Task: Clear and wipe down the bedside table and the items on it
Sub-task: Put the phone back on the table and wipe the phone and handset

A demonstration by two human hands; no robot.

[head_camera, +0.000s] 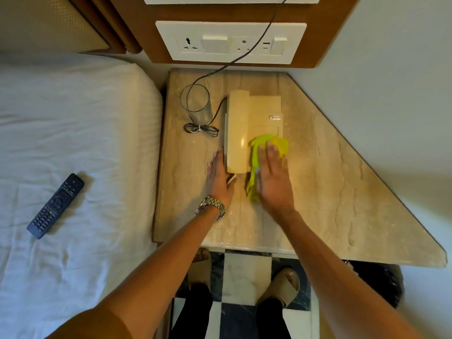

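A cream telephone point(247, 118) sits in the middle of the beige marble bedside table point(330, 192), its handset lying on the left side. My right hand point(275, 177) lies flat on a yellow-green cloth point(269, 143), which covers the phone's lower right part and the table beside it. My left hand point(219, 177), fingers straight and a metal watch on the wrist, rests against the phone's lower left edge and holds nothing. An empty clear glass point(197, 104) stands left of the phone, with a bundled dark cord point(200, 129) in front of it.
A black remote control point(56, 205) lies on the white bed point(73, 143) to the left. A white socket and switch panel point(230, 42) is on the wooden wall board behind the table. A dark cable runs from above down to the phone. My sandalled feet stand on checkered floor tiles.
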